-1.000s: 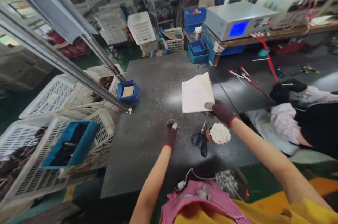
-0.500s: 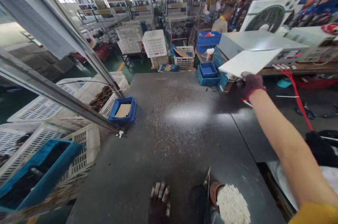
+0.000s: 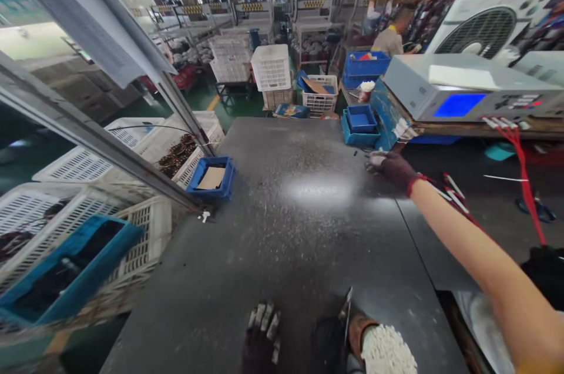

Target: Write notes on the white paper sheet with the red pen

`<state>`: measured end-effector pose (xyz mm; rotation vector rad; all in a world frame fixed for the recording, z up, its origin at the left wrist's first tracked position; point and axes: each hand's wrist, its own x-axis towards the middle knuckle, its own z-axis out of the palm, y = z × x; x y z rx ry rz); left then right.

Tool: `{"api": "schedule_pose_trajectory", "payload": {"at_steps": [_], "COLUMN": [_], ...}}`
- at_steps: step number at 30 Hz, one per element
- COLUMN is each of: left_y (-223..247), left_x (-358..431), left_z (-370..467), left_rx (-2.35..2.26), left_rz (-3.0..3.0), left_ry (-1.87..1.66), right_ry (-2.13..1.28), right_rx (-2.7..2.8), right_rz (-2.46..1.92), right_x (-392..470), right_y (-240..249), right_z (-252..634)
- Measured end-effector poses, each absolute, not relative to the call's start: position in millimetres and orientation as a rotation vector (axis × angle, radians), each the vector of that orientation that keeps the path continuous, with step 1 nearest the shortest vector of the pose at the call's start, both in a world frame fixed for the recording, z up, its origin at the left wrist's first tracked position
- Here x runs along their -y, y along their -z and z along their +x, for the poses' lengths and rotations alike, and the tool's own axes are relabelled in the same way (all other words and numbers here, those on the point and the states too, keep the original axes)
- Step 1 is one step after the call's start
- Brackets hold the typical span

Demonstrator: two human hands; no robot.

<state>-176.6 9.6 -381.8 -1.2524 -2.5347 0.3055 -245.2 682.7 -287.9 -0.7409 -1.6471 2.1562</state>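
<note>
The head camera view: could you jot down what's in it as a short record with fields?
Place: factory floor, dark speckled worktable
Right hand: dark-gloved right hand stretched out low over the table's far right part, holding nothing
Left hand: dark-gloved left hand resting at the near edge, holding nothing
Near left hand: cup of white sticks and black scissors
On the grey machine: flat white sheet above its blue screen
Left side: small blue bin, white plastic crates
Background: other people working far off
</note>
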Motion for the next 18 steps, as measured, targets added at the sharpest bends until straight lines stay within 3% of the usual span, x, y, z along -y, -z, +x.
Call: {"api": "schedule_pose_trajectory", "payload": {"at_steps": [4,10,14,18], "left_y": [382.0,354.9,315.0,279.5], "left_x": [-2.4,-18.7,-5.7,70.6], "left_z": [-174.2,-137.7,-97.4,-28.4], "left_rx": [2.506,2.852,3.156,3.216], "left_rz": [-1.248,-1.142,-1.139,-1.045], "left_ry": [-0.216,-0.265,-0.245,-0.140], "right_ry": [-2.326,-1.582,-1.453,-1.462], "right_rx": [1.846,2.582,2.734,2.905], "right_rz": [-0.593,0.059,0.420,0.727], "right_x": [-608.3,-495.2,-404.6,-288.4], "right_y": [259.9,215.1,213.7,210.5], "right_z": [-193.1,-97.7,-57.5,-28.1]}}
